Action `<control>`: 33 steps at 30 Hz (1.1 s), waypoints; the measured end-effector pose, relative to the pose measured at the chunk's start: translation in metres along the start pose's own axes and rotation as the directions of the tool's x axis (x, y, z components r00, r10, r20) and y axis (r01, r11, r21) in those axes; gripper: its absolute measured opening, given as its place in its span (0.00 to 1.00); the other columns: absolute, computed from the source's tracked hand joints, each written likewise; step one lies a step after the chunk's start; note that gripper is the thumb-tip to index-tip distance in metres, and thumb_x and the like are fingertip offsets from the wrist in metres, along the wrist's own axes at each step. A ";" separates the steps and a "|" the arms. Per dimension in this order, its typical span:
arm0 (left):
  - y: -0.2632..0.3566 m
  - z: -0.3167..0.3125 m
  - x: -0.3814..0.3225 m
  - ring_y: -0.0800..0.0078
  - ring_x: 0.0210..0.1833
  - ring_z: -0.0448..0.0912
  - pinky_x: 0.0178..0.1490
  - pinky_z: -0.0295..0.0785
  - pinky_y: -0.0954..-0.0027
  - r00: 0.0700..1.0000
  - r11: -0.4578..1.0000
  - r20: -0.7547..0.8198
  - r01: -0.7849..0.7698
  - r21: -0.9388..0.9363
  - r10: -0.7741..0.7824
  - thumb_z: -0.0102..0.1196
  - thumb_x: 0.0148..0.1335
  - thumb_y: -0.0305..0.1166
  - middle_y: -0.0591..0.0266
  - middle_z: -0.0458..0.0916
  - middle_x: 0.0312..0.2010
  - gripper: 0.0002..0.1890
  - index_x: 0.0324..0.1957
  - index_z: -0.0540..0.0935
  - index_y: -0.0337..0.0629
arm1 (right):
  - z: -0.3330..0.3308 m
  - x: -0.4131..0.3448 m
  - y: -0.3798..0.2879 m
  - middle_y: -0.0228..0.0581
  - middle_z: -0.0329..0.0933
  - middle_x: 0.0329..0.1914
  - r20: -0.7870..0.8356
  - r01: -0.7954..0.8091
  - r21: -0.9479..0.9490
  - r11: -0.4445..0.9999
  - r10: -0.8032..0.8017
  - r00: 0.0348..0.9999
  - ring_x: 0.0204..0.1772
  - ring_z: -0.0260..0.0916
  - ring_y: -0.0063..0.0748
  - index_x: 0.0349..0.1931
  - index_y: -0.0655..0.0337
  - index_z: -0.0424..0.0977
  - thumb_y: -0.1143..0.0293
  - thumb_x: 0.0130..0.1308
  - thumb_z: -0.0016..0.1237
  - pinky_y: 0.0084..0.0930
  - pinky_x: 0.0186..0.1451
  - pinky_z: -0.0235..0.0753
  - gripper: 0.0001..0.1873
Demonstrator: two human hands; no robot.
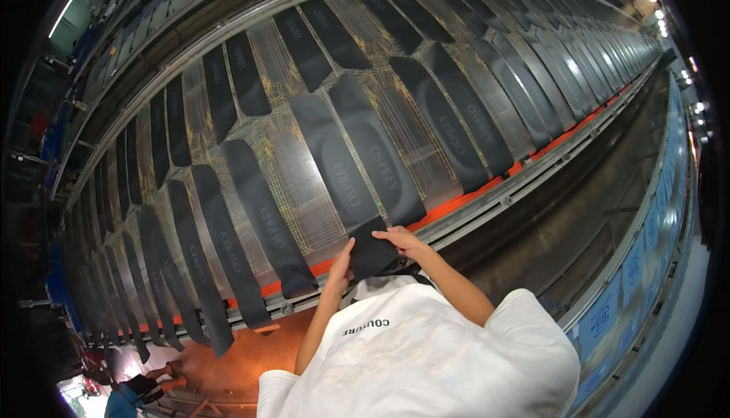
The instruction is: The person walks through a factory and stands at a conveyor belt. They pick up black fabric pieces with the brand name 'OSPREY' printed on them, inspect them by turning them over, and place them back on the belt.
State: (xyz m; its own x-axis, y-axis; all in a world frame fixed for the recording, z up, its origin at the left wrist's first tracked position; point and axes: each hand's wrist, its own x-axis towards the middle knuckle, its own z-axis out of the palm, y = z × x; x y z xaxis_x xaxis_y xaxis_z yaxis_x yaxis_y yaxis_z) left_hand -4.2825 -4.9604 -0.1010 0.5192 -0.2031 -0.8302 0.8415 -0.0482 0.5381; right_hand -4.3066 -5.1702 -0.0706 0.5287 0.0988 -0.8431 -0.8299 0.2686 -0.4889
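Before me runs a long printing table (319, 190) bearing rows of dark fabric panels printed with lettering. At its near edge, my left hand (342, 258) and my right hand (399, 240) are on opposite sides of the near end of one dark panel (372, 247), which hangs toward my waist. My right thumb lies on its upper face; my left fingers run along its side edge. The panel's far part lies flat, beside a matching panel (385, 167) across a strip of grid marks. Parts of my fingers are hidden under the fabric.
A metal rail (502, 201) follows the table's near edge, with red-orange material (450, 207) beside it. More panels (228, 252) overhang the edge at the left. Another person (134, 392) is at the lower left. A table with blue printed pieces (599, 315) stands at the right.
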 end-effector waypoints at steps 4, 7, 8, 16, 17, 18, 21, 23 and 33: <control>0.017 0.019 -0.016 0.66 0.45 0.78 0.49 0.72 0.65 0.996 0.977 0.000 0.085 -0.197 -0.087 0.56 0.60 0.49 0.57 0.81 0.43 0.22 0.45 0.79 0.40 | -0.009 0.019 0.003 0.38 0.79 0.38 0.227 -0.118 0.363 0.924 0.035 0.973 0.38 0.79 0.29 0.43 0.65 0.74 0.62 0.64 0.51 0.25 0.41 0.82 0.15; 0.079 0.032 -0.011 0.64 0.40 0.78 0.48 0.74 0.64 0.983 0.982 -0.177 0.014 -0.188 -0.048 0.57 0.57 0.43 0.58 0.81 0.39 0.19 0.44 0.79 0.41 | 0.010 0.027 -0.056 0.38 0.78 0.41 0.199 -0.105 0.435 0.894 0.018 0.980 0.43 0.78 0.30 0.43 0.62 0.74 0.65 0.66 0.47 0.29 0.47 0.80 0.12; 0.113 0.034 -0.007 0.64 0.39 0.78 0.46 0.75 0.63 0.990 0.964 -0.140 -0.007 -0.268 -0.032 0.57 0.56 0.44 0.58 0.81 0.38 0.19 0.43 0.79 0.41 | 0.017 0.035 -0.092 0.38 0.78 0.36 0.185 -0.010 0.458 0.889 -0.084 0.979 0.38 0.77 0.30 0.40 0.62 0.74 0.66 0.64 0.48 0.28 0.42 0.80 0.10; 0.324 0.103 -0.196 0.70 0.36 0.82 0.40 0.78 0.72 0.758 0.711 -0.225 -0.652 -0.263 0.612 0.54 0.61 0.47 0.55 0.81 0.39 0.23 0.48 0.79 0.37 | 0.072 -0.119 -0.315 0.30 0.76 0.26 0.379 0.719 0.181 0.670 -0.723 0.578 0.24 0.72 0.17 0.31 0.64 0.75 0.60 0.65 0.52 0.14 0.28 0.72 0.14; 0.324 0.117 -0.217 0.69 0.36 0.82 0.40 0.78 0.72 0.770 0.730 -0.224 -0.638 -0.245 0.598 0.51 0.62 0.49 0.53 0.80 0.40 0.25 0.48 0.77 0.35 | 0.066 -0.141 -0.323 0.30 0.77 0.28 0.451 0.747 0.084 0.659 -0.694 0.561 0.26 0.72 0.16 0.31 0.64 0.76 0.60 0.65 0.51 0.14 0.30 0.72 0.15; 0.323 0.122 -0.221 0.70 0.36 0.82 0.39 0.77 0.73 0.700 0.675 -0.268 -0.712 -0.193 0.662 0.50 0.62 0.49 0.53 0.80 0.40 0.25 0.48 0.77 0.35 | 0.066 -0.169 -0.332 0.33 0.79 0.31 0.435 0.759 -0.069 0.647 -0.665 0.607 0.31 0.73 0.16 0.36 0.67 0.77 0.59 0.67 0.49 0.16 0.35 0.73 0.17; 0.309 0.090 -0.194 0.73 0.36 0.80 0.39 0.76 0.75 0.629 0.623 -0.128 -0.777 -0.087 0.767 0.50 0.62 0.49 0.54 0.80 0.39 0.25 0.47 0.76 0.35 | 0.070 -0.148 -0.308 0.35 0.79 0.33 0.444 0.831 0.026 0.556 -0.751 0.489 0.35 0.74 0.18 0.39 0.69 0.77 0.59 0.68 0.48 0.18 0.37 0.74 0.18; 0.276 0.071 -0.167 0.72 0.39 0.79 0.43 0.75 0.74 0.683 0.682 -0.161 -0.728 -0.073 0.712 0.53 0.59 0.47 0.56 0.78 0.42 0.28 0.55 0.72 0.38 | 0.067 -0.126 -0.270 0.35 0.79 0.36 0.448 0.756 0.009 0.654 -0.679 0.582 0.37 0.75 0.20 0.44 0.68 0.76 0.59 0.69 0.47 0.20 0.41 0.75 0.18; 0.104 0.030 -0.004 0.58 0.57 0.73 0.63 0.66 0.61 0.794 0.596 0.495 0.218 -0.773 0.352 0.48 0.62 0.53 0.45 0.71 0.57 0.38 0.61 0.64 0.27 | 0.035 -0.130 -0.058 0.36 0.72 0.20 0.628 0.639 -0.271 0.720 -0.371 0.684 0.24 0.69 0.22 0.29 0.71 0.76 0.55 0.64 0.51 0.26 0.27 0.67 0.21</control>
State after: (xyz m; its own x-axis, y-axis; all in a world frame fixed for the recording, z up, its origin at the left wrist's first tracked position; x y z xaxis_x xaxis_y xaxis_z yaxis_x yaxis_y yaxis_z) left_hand -4.2018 -4.9936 -0.0372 0.6349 -0.6626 -0.3975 0.7299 0.6830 0.0273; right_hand -4.3207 -5.1648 0.0755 0.7817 0.5692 -0.2549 -0.3082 -0.0028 -0.9513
